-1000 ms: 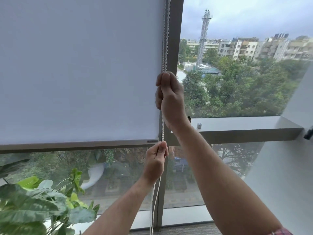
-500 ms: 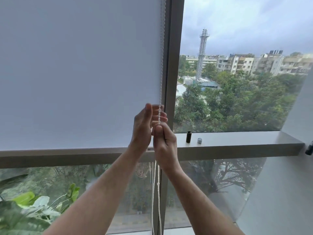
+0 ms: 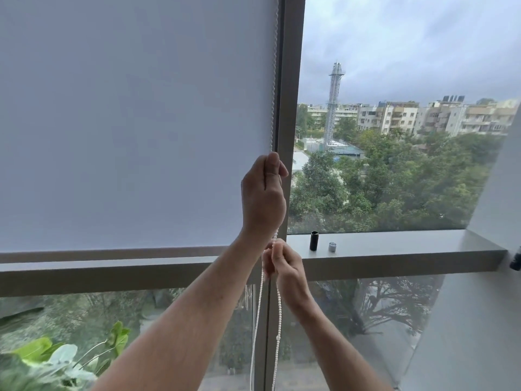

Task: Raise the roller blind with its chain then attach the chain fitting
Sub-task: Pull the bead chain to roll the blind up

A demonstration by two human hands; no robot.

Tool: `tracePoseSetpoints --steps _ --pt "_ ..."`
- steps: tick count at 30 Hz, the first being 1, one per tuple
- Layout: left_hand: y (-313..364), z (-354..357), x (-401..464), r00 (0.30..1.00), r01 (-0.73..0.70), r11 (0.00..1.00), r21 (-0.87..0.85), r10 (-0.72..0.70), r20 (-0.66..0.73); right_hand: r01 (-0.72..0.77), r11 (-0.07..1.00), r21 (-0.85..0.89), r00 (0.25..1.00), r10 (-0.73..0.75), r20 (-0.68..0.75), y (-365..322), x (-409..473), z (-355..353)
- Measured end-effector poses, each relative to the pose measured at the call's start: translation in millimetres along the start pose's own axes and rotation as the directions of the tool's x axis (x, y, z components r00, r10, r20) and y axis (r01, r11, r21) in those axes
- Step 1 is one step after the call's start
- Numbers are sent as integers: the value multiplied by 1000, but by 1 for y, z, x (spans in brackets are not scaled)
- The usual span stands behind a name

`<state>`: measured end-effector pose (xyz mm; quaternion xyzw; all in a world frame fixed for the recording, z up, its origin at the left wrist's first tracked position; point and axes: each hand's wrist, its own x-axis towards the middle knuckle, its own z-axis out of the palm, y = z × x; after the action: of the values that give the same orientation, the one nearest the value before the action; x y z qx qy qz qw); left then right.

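Beaded chain [image 3: 279, 303] — small white pearly balls, strung vertically along the grey metal mullion [image 3: 290, 80] at the blind's right edge. Roller blind [image 3: 135, 122]: matte pale fabric, flat, bottom bar just above the sill [image 3: 394, 249]. Left hand [image 3: 263, 196] clenched on the upper strand; right hand [image 3: 284, 263] below, pinching the chain. Near the sill's left end — a black cylinder [image 3: 313, 240], upright, beside a short silvery cap [image 3: 332, 246].

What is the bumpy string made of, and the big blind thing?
The chain looks like small white plastic beads on a cord; they are round and a bit shiny. The blind looks like matte, pale grey woven fabric that lets soft light through, though no weave shows from here.
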<state>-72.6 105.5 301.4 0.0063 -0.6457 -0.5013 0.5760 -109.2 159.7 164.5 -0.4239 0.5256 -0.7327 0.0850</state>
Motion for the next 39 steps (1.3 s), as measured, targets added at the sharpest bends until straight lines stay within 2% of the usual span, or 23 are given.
tracePoseSetpoints --steps 5,10,15,21,23,25,29,31,36,39 --pt "-27 -3 -36 999 45 996 74 -47 16 67 990 121 998 -66 -14 -59 50 -9" --pt "-52 -14 -68 993 95 993 70 -99 68 139 971 194 986 -154 63 -132 92 7" --pt "-50 -17 -74 992 84 995 53 -88 86 110 969 219 994 -110 -15 -173 117 32" --pt "-46 -28 -61 965 204 972 -117 -179 193 355 915 192 934 -341 -104 -172 103 43" --pt "-39 -29 -49 957 265 946 -185 -234 171 387 899 203 922 -373 -105 -172 100 39" --pt "-29 -27 -31 965 254 951 -174 -237 113 410 896 171 911 -396 -113 -168 98 37" --pt "2 -20 10 992 88 989 -116 -77 100 402 915 32 909 -395 -136 -142 82 37" --pt "20 -19 28 995 52 994 -100 -43 92 375 927 1 921 -372 -114 -122 71 35" --pt "54 -8 57 959 45 990 -131 -6 284 266 959 -95 954 -277 -119 -78 41 27" --pt "59 4 55 967 115 963 -243 -53 249 233 970 -65 964 -239 -118 -67 31 23"
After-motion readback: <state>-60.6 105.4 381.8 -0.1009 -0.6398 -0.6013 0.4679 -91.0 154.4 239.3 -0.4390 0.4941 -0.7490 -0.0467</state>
